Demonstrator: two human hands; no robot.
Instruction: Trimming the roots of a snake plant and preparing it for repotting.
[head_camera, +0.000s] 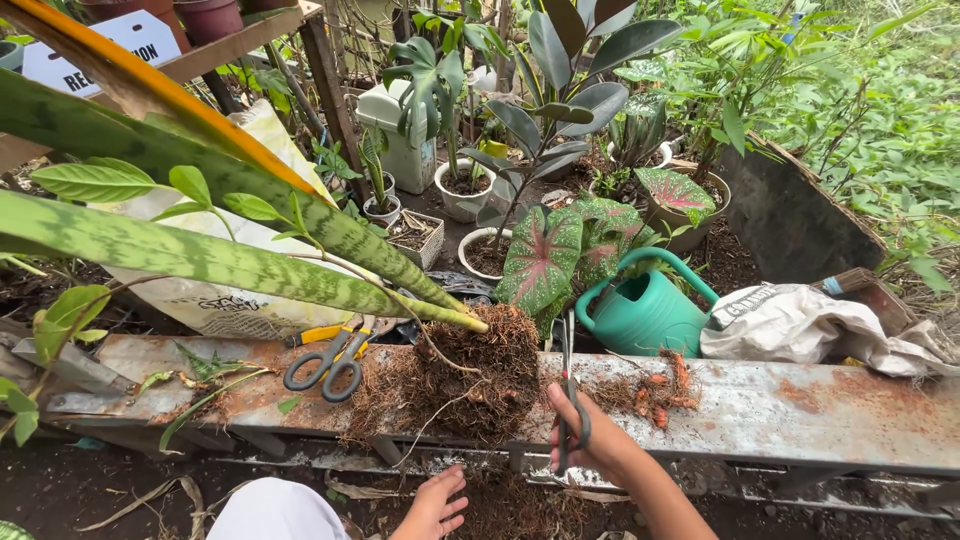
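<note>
From the head view, your right hand (590, 440) is clamped on a pair of shears (570, 390), blades pointing up and away from you, just right of the root ball (480, 375) of the long striped-leaf plant (200, 250) lying across the rusty metal worktop (800, 410). Your left hand (435, 505) hangs below the root ball, fingers loosely apart, holding nothing. Bring that free hand up under the root ball to steady it before you cut, and keep its fingers clear of the blades. Work the tips into the loose outer fibres rather than the dense core, taking small bites. A second pair of scissors (325, 365) lies left of the root ball; cut orange root pieces (655, 390) sit right of it, with a green watering can (645, 310) behind them
</note>
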